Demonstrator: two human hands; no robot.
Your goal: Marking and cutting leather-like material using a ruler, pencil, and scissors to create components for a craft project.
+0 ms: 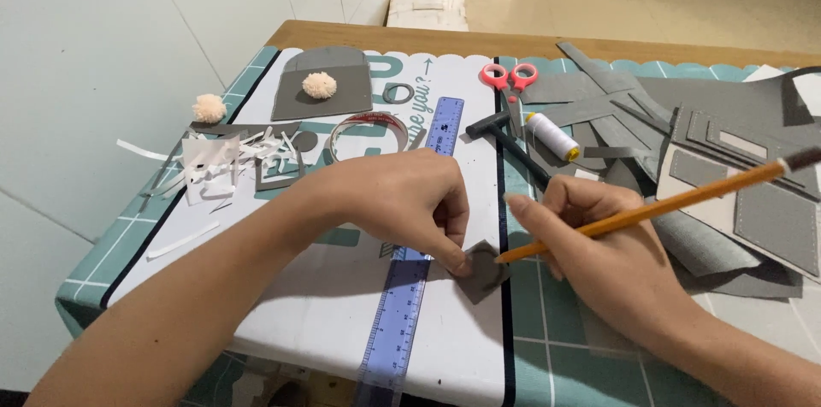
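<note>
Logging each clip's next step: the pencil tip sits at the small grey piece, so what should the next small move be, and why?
Probably draw the pencil tip along the edge of the grey piece. The right hand has the tip at its right corner, and the left hand pins it flat beside the blue ruler.

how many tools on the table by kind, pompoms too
pencil, in the right hand: 1
ruler, under the left hand: 1
scissors: 1
hammer: 1
thread spool: 1
tape roll: 1
pompoms: 2
total: 8
</note>
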